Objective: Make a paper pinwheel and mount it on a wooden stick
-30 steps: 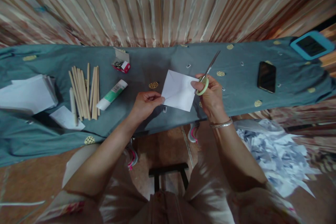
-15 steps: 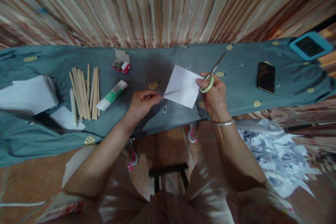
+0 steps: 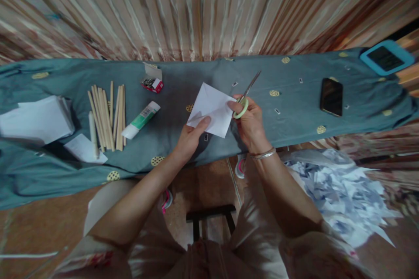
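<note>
A folded white paper square (image 3: 211, 108) hangs just above the teal cloth-covered table (image 3: 294, 109). My left hand (image 3: 190, 136) pinches its lower left edge, thumb on top. My right hand (image 3: 248, 121) grips scissors (image 3: 246, 96) with a pale green handle; the blades point up and to the right, away from the paper. The right thumb and a fingertip also touch the paper's right edge.
Left of my hands lie a glue stick (image 3: 140, 120), a row of several wooden sticks (image 3: 108, 115), an open box of small clips (image 3: 151, 80) and a white paper stack (image 3: 36, 120). A black phone (image 3: 331, 96) and a blue-cased device (image 3: 386, 56) lie at right. Paper scraps (image 3: 340, 192) cover the floor.
Both hands and the paper have shifted left and nearer to me. My left hand, which had let go of the paper half a second ago, now pinches its lower edge again.
</note>
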